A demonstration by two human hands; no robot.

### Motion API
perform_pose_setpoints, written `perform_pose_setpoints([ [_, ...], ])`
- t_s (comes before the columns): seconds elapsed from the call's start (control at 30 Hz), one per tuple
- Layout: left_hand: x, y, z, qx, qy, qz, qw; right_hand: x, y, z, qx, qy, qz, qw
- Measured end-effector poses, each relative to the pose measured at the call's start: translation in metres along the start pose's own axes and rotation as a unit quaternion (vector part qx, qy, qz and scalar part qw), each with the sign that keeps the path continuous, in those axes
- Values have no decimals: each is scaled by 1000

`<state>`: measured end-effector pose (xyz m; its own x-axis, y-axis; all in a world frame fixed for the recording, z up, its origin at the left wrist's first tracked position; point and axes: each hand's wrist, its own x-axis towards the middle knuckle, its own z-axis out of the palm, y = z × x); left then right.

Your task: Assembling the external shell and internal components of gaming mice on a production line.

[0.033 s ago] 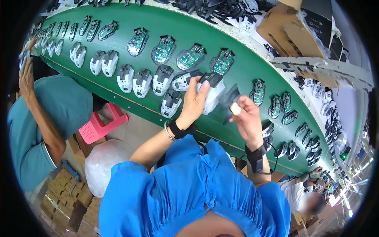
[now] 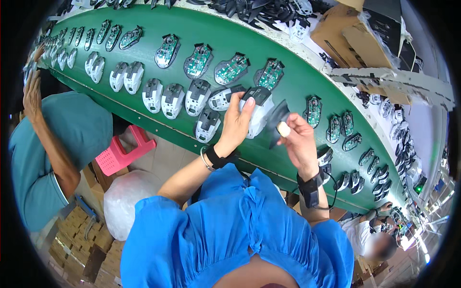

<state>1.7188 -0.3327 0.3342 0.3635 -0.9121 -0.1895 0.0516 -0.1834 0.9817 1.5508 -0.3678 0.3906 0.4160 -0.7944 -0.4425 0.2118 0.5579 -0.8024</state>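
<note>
My left hand [image 2: 234, 126] grips a white and dark-grey computer mouse shell [image 2: 259, 115], thumb on its near side. A thin, curved black plastic piece [image 2: 276, 121] is pinched in my right hand [image 2: 301, 144], close to the shell's right side with a small gap between them. A pale finger cover [image 2: 284, 129] is on my right thumb. Just left of my left hand are another mouse shell [image 2: 224, 98] lying turned sideways and an upright one [image 2: 208, 126]. Beyond the held shell lies a mouse base with a green circuit board [image 2: 270, 73].
The green conveyor belt [image 2: 149, 57] carries rows of mouse shells and circuit-board bases. Black parts [image 2: 240, 12] lie heaped on the far ledge, beside a cardboard box [image 2: 341, 36]. A co-worker's arm [image 2: 48, 139] is at left, near a pink stool [image 2: 126, 149]. Another person [image 2: 355, 235] sits at lower right.
My right hand has shifted slightly left, bringing the black plastic piece nearer the mouse shell. My left hand has hardly moved.
</note>
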Motion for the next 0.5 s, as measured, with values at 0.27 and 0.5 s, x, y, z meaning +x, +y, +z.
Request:
perform_pose_setpoints([
  [0.27,-8,11,0,-15,31,61,998,11,4,17,-118,0,-58,991],
  [0.5,-9,9,-17,0,53,53,997,17,2,22,-186,-14,-49,981],
])
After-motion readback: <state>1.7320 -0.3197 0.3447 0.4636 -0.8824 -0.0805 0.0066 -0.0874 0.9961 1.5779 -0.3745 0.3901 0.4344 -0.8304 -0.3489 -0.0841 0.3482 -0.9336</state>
